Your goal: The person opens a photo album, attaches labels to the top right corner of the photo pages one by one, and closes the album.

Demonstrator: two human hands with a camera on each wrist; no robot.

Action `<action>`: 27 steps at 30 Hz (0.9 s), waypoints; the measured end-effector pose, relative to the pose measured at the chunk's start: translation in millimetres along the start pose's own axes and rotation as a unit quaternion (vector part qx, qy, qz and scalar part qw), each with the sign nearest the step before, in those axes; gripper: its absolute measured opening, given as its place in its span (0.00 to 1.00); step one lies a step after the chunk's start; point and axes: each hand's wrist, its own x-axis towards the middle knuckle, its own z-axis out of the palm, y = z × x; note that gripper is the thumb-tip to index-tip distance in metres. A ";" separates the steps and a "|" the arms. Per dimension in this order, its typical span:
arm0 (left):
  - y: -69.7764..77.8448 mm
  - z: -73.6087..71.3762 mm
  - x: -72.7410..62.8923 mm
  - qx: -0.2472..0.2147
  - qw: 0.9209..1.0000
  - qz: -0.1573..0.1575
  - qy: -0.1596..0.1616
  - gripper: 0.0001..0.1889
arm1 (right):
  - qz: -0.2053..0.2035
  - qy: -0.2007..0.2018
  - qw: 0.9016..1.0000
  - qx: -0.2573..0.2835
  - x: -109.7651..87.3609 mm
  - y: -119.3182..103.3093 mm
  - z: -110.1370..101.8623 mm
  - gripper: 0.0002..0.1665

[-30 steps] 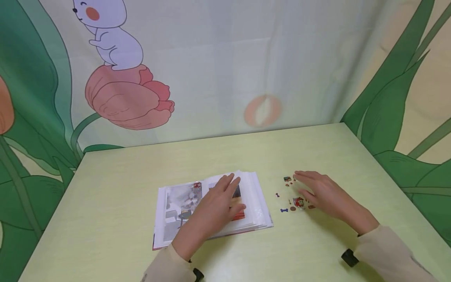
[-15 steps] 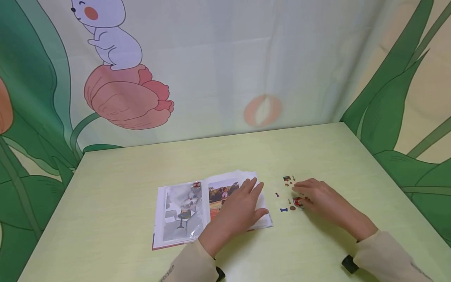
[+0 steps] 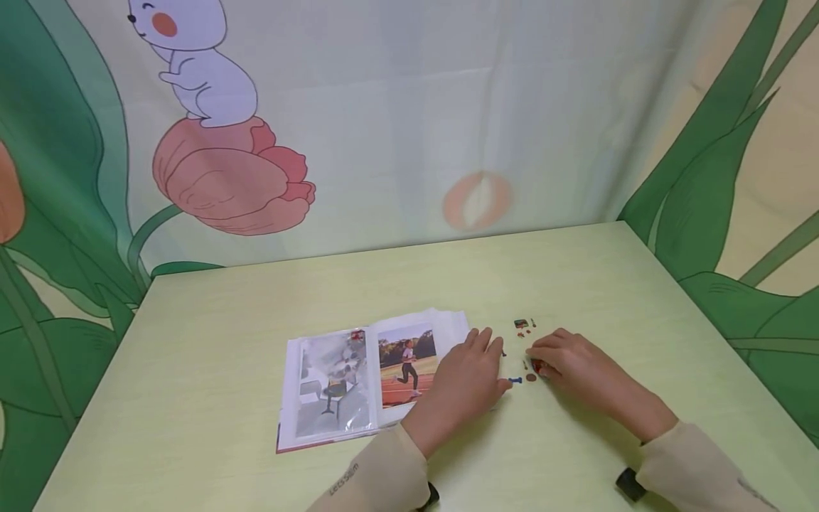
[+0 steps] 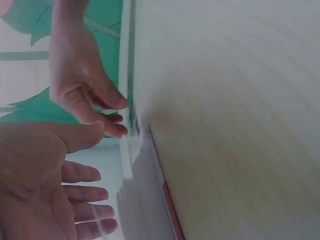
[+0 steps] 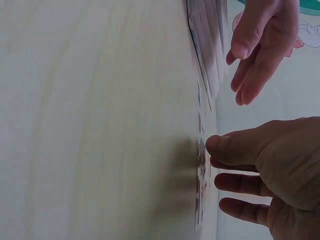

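A photo album point(image 3: 290, 402) lies spread on the table, a grey picture point(image 3: 320, 416) on its left page and a runner photo point(image 3: 392, 359) on its right. My left hand point(image 3: 462, 380), fingers extended, is over the album's right edge, partly covering it. Small flat pieces like stickers lie right of the album: a red one point(image 3: 536, 367), a blue bone point(image 3: 515, 380) and a brown round one point(image 3: 531, 378) among them. Over the red piece, my right hand point(image 3: 579, 363) reaches down with bent fingers, thumb and fingertips point(image 5: 215, 144) close to it. No piece shows lifted between them.
More small pieces, including a dark rectangular one point(image 3: 521, 323), lie beyond the right hand. The pale table point(image 3: 211, 341) extends around the album, backed by a curtain point(image 3: 384, 142) printed with plants and a white animal.
My left hand has slid right, off the runner photo to the album's right edge. The right hand has lowered and drawn slightly closer, its fingers bending toward the red piece.
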 end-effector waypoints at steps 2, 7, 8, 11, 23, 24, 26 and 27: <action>3.2 2.0 3.2 0.004 1.000 -0.001 -0.006 0.34 | -0.007 0.005 1.000 -0.001 -0.2 -0.1 1.1 0.16; 7.7 8.9 9.2 0.003 1.000 0.003 -0.020 0.32 | -0.013 0.008 1.000 -0.002 -0.8 0.1 4.5 0.16; 8.1 10.1 10.2 0.003 1.000 0.005 -0.022 0.31 | -0.012 0.008 1.000 -0.001 -1.1 0.1 5.0 0.16; 9.3 12.8 12.9 -0.004 1.000 0.005 -0.028 0.30 | -0.009 0.006 1.000 0.003 -1.7 0.1 6.4 0.16; 16.3 15.9 20.6 0.019 0.999 0.013 -0.031 0.24 | -0.006 -0.024 1.000 -0.012 0.3 1.4 3.4 0.17; 16.8 15.6 20.7 0.021 0.999 0.012 -0.033 0.24 | -0.006 -0.029 0.999 -0.015 0.6 1.6 3.3 0.17; 17.7 14.8 20.5 0.024 0.999 0.011 -0.035 0.23 | -0.006 -0.039 0.999 -0.023 0.9 2.3 3.1 0.16; 18.1 14.5 20.3 0.025 0.999 0.012 -0.033 0.22 | -0.007 -0.043 0.999 -0.026 1.0 2.6 3.0 0.15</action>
